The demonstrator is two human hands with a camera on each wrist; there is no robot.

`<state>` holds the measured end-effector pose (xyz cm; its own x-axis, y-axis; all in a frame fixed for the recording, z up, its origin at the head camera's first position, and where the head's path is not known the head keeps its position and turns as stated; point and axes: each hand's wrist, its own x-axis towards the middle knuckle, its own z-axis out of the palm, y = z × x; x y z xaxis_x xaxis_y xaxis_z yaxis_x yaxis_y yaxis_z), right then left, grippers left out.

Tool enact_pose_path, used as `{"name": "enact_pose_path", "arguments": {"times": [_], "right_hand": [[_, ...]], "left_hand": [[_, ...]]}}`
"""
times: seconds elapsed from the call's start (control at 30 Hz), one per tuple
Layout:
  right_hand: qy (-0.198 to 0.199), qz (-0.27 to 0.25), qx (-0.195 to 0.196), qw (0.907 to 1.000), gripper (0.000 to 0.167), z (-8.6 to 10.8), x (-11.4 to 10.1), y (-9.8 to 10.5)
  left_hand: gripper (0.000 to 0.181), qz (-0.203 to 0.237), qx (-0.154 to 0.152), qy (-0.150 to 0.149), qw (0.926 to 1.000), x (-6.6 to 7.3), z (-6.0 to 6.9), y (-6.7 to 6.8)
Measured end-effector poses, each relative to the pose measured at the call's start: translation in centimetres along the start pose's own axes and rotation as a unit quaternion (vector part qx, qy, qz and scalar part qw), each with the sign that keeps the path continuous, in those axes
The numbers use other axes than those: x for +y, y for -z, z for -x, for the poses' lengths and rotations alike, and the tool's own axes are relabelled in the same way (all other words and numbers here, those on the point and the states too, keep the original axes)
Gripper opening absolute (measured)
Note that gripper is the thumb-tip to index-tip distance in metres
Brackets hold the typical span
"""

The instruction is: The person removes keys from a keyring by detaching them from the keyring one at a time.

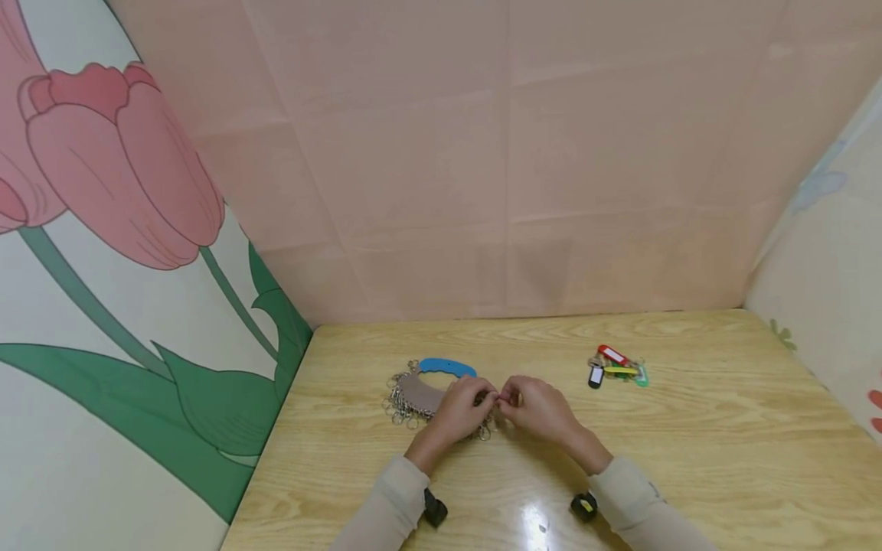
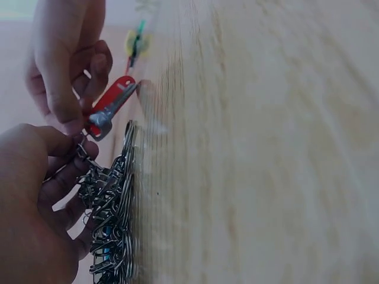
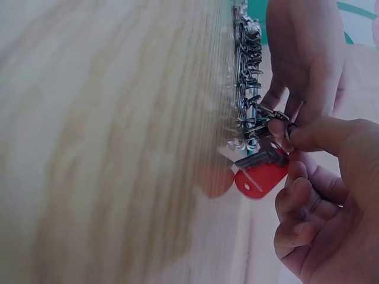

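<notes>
A curved key holder lies on the table, with a grey-brown plate [image 1: 420, 393], a blue handle [image 1: 446, 366] and many metal rings [image 2: 112, 236] along its edge. My left hand [image 1: 458, 409] pinches one ring at the holder's right end. Close against it, my right hand [image 1: 540, 413] pinches the small ring of a silver key [image 2: 102, 121] with a red key tag [image 3: 260, 180]. Key and tag hang below the right fingers, just over the tabletop. Fingertips hide whether the two rings are linked.
A pile of keys with coloured tags, including a red tag [image 1: 612, 354], a black tag [image 1: 596, 376] and a green tag [image 1: 642, 374], lies to the right on the wooden table [image 1: 723, 428]. A pink wall covering [image 1: 427, 191] rises behind the table.
</notes>
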<state>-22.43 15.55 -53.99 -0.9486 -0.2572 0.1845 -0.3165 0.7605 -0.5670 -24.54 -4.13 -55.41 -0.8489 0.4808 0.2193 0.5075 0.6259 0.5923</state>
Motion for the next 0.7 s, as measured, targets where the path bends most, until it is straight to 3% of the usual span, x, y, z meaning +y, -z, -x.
{"name": "enact_pose_path", "arguments": {"times": [0.7], "right_hand": [[0.016, 0.010, 0.014, 0.9997, 0.020, 0.09, -0.20, -0.20]], "left_hand": [[0.019, 0.000, 0.006, -0.008, 0.9999, 0.03, 0.16, 0.15]]}}
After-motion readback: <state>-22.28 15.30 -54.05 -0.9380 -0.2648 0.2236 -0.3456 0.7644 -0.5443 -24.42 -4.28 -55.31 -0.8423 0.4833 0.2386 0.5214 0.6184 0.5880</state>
